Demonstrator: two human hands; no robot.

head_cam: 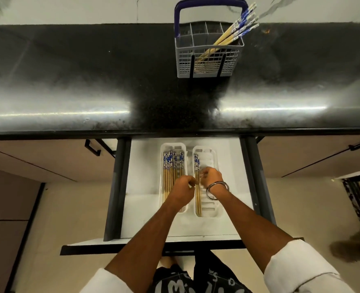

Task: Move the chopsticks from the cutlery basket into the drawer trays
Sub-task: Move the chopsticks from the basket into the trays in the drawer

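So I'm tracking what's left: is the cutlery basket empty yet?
Not empty. Several chopsticks still lean in the cutlery basket on the counter.

Home kitchen: granite counter (69,81), cutlery drawer (145,208).

I see a grey plastic grid cutlery basket (208,58) with a blue handle on the black tabletop, several blue-patterned bamboo chopsticks (236,31) leaning in it. In the open white drawer (141,199), two clear slotted trays (214,157) hold more chopsticks lying lengthwise.
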